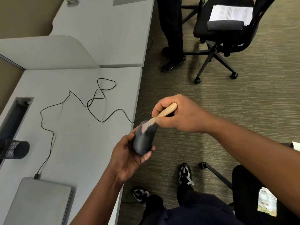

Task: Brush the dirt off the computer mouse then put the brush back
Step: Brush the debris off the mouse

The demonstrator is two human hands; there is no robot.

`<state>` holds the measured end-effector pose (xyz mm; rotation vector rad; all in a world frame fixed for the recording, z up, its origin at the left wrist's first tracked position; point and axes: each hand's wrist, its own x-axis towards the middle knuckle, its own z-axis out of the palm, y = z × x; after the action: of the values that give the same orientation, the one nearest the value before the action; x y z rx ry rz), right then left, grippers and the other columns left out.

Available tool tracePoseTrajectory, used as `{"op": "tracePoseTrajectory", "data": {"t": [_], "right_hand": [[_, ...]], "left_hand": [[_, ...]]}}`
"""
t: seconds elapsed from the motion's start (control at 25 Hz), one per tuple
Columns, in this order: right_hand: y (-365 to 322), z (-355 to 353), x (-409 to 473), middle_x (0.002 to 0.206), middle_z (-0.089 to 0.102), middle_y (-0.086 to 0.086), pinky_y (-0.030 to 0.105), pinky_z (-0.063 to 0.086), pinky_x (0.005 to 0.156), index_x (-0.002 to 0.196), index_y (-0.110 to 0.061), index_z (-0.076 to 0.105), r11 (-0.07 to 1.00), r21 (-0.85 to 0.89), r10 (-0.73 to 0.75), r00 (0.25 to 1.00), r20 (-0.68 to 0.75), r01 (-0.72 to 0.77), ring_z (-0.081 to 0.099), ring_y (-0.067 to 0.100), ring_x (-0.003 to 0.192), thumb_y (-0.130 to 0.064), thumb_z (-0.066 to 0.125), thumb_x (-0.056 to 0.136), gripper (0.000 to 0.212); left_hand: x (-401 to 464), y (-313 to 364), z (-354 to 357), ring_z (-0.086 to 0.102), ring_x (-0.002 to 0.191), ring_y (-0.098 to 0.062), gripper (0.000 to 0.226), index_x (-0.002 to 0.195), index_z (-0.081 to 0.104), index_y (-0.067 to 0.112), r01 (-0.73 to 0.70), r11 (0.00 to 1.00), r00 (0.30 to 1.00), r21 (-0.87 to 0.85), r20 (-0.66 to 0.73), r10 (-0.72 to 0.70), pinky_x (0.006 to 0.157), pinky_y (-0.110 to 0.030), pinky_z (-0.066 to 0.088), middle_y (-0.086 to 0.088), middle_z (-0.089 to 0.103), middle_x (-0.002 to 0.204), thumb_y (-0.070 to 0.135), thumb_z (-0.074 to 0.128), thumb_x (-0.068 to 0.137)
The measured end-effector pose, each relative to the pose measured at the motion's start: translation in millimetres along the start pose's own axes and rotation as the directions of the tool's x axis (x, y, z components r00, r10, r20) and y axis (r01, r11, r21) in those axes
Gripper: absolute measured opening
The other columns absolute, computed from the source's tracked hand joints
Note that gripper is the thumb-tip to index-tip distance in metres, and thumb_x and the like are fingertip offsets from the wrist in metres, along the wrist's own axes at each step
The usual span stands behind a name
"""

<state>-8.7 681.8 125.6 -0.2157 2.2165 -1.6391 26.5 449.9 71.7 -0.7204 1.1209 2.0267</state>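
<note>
1. Cradled in the left hand (128,157): a dark computer mouse (144,138), held just past the desk (78,127) edge, above the carpet (211,95).
2. Wrapped around the mouse's rear end and underside, palm up; thumb along its left side, fingertips (146,155) curled up past its lower right edge. Firmly closed on it.
3. Gripped in the right hand (178,116): a light wooden brush (162,114), pinched between thumb and bent fingers, handle end poking out above the knuckles.
4. Brush head blurred, pressed to the front top of the mouse, near the buttons; bristles pale against the dark shell.
5. Right fingers kept just clear of the mouse, touching only the handle.
6. Trailing from the mouse's front: a thin black cable (90,103), looped across the desk and plugged in beside a closed grey laptop (39,202).
7. Lying at the desk's left edge: a dark cylinder (15,149), on its side.
8. Standing on the carpet beyond: a black office chair (222,30) with papers (231,13) on the seat.
</note>
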Motion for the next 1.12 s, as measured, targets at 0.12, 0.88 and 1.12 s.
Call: {"op": "tracePoseTrajectory", "data": {"t": [0.12,0.88,1.12], "right_hand": [[7.5,-2.6,-1.9,0.066,0.065,-0.007,0.024,0.043,0.053,0.088,-0.017,0.076,0.999,0.017,0.035,0.999,0.021,-0.035,0.052,0.006,0.057,-0.009,0.078,0.085,0.009],[29.9,-9.7,-2.6,0.076,0.062,0.013,0.035,0.040,0.058,0.092,-0.009,0.076,0.974,0.220,0.076,0.991,-0.111,-0.050,0.049,0.024,0.067,-0.005,0.076,0.088,0.006],[31.2,-7.9,2.3,0.068,0.062,0.005,0.030,0.040,0.054,0.089,-0.012,0.076,0.982,0.160,0.125,0.983,-0.136,-0.103,0.049,0.017,0.060,-0.005,0.076,0.086,0.007]], "left_hand": [[-0.9,-0.6,-1.6,0.068,0.087,-0.043,0.044,0.135,0.066,0.020,-0.016,1.000,1.000,-0.002,0.017,0.016,0.064,-0.039,0.064,-0.020,0.071,0.122,0.028,0.052,0.094],[1.7,-7.9,-6.4,0.066,0.116,-0.034,0.048,0.147,0.054,0.023,-0.077,0.997,0.992,0.011,0.099,0.075,0.090,-0.046,0.059,-0.011,0.062,0.145,0.021,0.045,0.100],[5.3,-8.6,-13.2,0.062,0.120,-0.036,0.045,0.145,0.056,0.029,-0.086,0.996,0.988,0.026,0.128,0.082,0.090,-0.048,0.058,-0.012,0.057,0.150,0.018,0.051,0.101]]}}
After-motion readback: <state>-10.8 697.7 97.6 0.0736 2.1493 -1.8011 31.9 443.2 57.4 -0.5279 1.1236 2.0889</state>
